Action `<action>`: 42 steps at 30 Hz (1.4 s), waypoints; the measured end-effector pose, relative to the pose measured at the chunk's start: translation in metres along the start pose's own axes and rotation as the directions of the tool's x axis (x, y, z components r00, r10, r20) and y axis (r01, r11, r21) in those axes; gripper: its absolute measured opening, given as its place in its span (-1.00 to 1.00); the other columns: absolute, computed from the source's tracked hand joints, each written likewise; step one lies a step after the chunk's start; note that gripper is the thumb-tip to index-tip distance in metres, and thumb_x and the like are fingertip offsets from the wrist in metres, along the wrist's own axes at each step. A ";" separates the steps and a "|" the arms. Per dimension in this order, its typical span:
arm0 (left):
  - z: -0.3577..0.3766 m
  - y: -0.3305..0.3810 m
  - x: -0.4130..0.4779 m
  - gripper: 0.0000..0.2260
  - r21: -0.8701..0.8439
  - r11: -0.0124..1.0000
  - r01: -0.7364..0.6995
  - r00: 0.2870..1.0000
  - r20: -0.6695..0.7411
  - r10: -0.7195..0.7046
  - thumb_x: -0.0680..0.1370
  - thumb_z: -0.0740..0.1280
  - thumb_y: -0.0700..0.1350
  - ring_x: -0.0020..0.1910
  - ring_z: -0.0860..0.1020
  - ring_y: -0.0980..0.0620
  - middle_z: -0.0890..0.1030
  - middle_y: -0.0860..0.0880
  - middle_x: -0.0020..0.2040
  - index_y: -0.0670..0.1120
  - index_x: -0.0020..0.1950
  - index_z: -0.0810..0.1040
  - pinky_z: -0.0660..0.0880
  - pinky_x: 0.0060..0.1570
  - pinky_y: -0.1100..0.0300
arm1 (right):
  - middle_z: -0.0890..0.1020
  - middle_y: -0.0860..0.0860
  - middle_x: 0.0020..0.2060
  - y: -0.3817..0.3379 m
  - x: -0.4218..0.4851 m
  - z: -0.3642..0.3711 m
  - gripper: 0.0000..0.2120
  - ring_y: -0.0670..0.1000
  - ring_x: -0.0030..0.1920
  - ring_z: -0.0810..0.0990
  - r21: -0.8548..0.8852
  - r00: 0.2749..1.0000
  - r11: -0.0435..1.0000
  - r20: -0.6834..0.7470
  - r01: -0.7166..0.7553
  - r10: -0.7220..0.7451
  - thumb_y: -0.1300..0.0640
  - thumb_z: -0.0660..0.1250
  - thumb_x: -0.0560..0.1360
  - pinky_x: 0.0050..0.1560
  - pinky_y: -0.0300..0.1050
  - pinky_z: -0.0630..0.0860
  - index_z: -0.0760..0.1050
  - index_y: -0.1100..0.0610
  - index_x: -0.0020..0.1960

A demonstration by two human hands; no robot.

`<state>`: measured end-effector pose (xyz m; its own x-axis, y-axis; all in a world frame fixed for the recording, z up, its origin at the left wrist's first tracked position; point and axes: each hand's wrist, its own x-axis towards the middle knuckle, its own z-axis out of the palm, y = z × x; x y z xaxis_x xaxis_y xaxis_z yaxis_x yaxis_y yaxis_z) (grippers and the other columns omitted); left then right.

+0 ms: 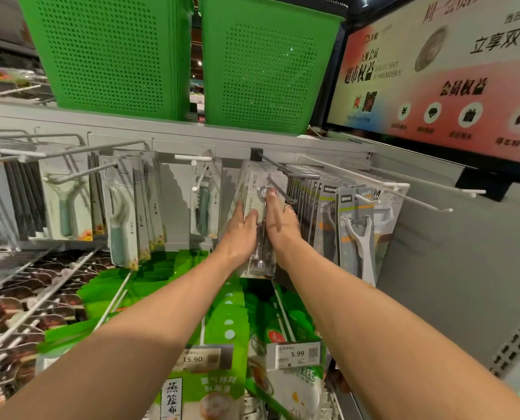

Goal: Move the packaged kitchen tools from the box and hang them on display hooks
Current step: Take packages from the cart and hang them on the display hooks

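Head view: left hand (pixel 240 234) and right hand (pixel 280 222) grip pack (pixel 263 259) between curled fingers (pixel 272 194), long axis vertical. Pack top just above fingers, at hook (pixel 272 166); right hand nearer.

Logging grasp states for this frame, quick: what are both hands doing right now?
Left hand: holding the packaged tool by its left edge.
Right hand: holding the same pack, thumb up near its top.

A: What covers the arms?
B: The left forearm (pixel 131 328) and right forearm (pixel 374 313) are bare as far as they show.
A: The hands?
B: The left hand (pixel 240 234) and right hand (pixel 280 221) are bare too; the fingers (pixel 272 197) have short nails.
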<state>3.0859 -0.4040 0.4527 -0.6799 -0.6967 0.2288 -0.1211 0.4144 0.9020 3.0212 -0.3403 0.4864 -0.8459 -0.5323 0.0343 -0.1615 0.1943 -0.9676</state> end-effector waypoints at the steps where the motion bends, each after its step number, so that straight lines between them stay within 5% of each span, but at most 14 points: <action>1: 0.000 0.000 0.002 -0.45 0.006 1.000 0.022 1.000 -0.009 -0.022 0.76 0.00 0.10 0.66 0.11 -0.12 0.11 -0.11 0.69 -0.02 0.71 -0.03 0.07 0.59 0.00 | 0.36 0.21 0.54 -0.001 0.004 0.000 -0.17 0.29 0.52 0.36 -0.007 0.999 0.999 -0.028 -0.043 0.043 -0.42 0.12 0.59 0.50 0.20 0.31 0.18 0.13 0.63; 7: -0.003 -0.004 0.010 -0.44 -0.038 0.999 0.019 0.999 -0.048 -0.021 0.71 0.02 0.20 0.64 0.17 -0.08 0.24 -0.06 0.65 0.05 0.69 0.14 0.10 0.59 -0.05 | 0.41 0.20 0.51 0.003 0.000 0.002 -0.24 0.25 0.50 0.39 -0.011 0.995 1.000 -0.099 -0.018 0.017 -0.37 0.10 0.64 0.43 0.10 0.34 0.15 0.10 0.65; 11: -0.006 -0.006 0.014 -0.37 -0.001 1.000 0.022 0.999 -0.039 -0.022 0.69 0.04 0.28 0.67 0.05 -0.04 0.11 -0.02 0.69 0.06 0.71 0.05 0.04 0.62 -0.11 | 0.39 0.18 0.54 0.001 0.001 0.001 -0.23 0.25 0.52 0.37 -0.046 0.996 0.999 -0.094 -0.010 0.005 -0.39 0.06 0.63 0.44 0.09 0.32 0.11 0.03 0.68; 19: -0.005 -0.011 0.024 0.07 -0.145 0.989 0.031 0.998 0.057 -0.023 0.30 -0.04 0.69 0.64 0.13 0.01 0.15 0.03 0.68 0.12 0.68 0.12 0.09 0.59 -0.15 | 0.31 0.11 0.60 0.000 0.003 0.000 -0.12 0.25 0.53 0.35 -0.006 0.999 0.999 -0.007 -0.042 0.042 -0.50 0.05 0.56 0.50 0.18 0.27 0.11 0.04 0.68; 24: -0.002 -0.006 0.025 0.03 -0.206 0.978 0.032 0.999 0.033 -0.026 0.32 0.02 0.62 0.65 0.06 0.03 0.07 0.05 0.70 0.13 0.69 0.09 0.04 0.51 0.00 | 0.45 0.15 0.49 -0.001 0.006 -0.002 -0.16 0.25 0.42 0.47 -0.014 0.999 0.999 -0.009 -0.039 0.039 -0.49 0.05 0.57 0.36 0.14 0.37 0.27 0.08 0.61; 31: 0.001 -0.012 0.031 0.12 -0.233 0.971 0.058 0.998 0.042 -0.050 0.23 0.06 0.73 0.63 0.16 0.00 0.19 0.02 0.67 0.14 0.67 0.16 0.11 0.58 -0.15 | 0.36 0.11 0.57 -0.003 0.006 0.000 -0.18 0.20 0.56 0.33 0.023 0.999 0.999 -0.015 -0.047 0.048 -0.43 0.15 0.57 0.56 0.17 0.22 0.24 0.09 0.63; 34: 0.003 -0.015 0.029 0.11 -0.206 0.975 0.077 0.997 0.024 -0.074 0.27 0.03 0.73 0.62 0.19 -0.03 0.21 -0.01 0.66 0.12 0.68 0.14 0.13 0.58 -0.19 | 0.50 0.18 0.43 -0.006 0.004 -0.005 -0.26 0.24 0.43 0.48 0.031 0.997 0.998 -0.032 -0.062 0.063 -0.37 0.16 0.61 0.40 0.07 0.37 0.32 0.15 0.56; 38: 0.004 -0.009 0.018 -0.15 -0.169 0.983 0.078 0.995 -0.042 -0.086 0.56 0.06 0.51 0.63 0.19 -0.08 0.18 -0.05 0.67 0.05 0.70 0.06 0.15 0.55 -0.11 | 0.54 0.20 0.37 -0.003 -0.001 -0.008 -0.32 0.23 0.34 0.54 -0.008 0.997 0.998 -0.048 -0.060 0.059 -0.31 0.12 0.66 0.16 -0.04 0.42 0.31 0.19 0.54; 42: -0.001 0.003 -0.004 -0.27 -0.189 0.981 0.044 0.985 -0.156 -0.075 0.63 0.14 0.38 0.61 0.23 -0.07 0.23 -0.02 0.65 0.05 0.69 0.11 0.18 0.53 -0.03 | 0.43 0.22 0.50 0.000 -0.019 -0.010 -0.34 0.26 0.48 0.41 -0.019 0.997 0.999 -0.078 -0.032 0.030 -0.26 0.03 0.71 0.36 0.04 0.37 0.19 0.17 0.63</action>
<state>3.0890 -0.4005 0.4552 -0.5474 -0.8087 0.2154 -0.0121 0.2650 0.9642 3.0320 -0.3220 0.4881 -0.8874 -0.4603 0.0247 -0.1445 0.2267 -0.9632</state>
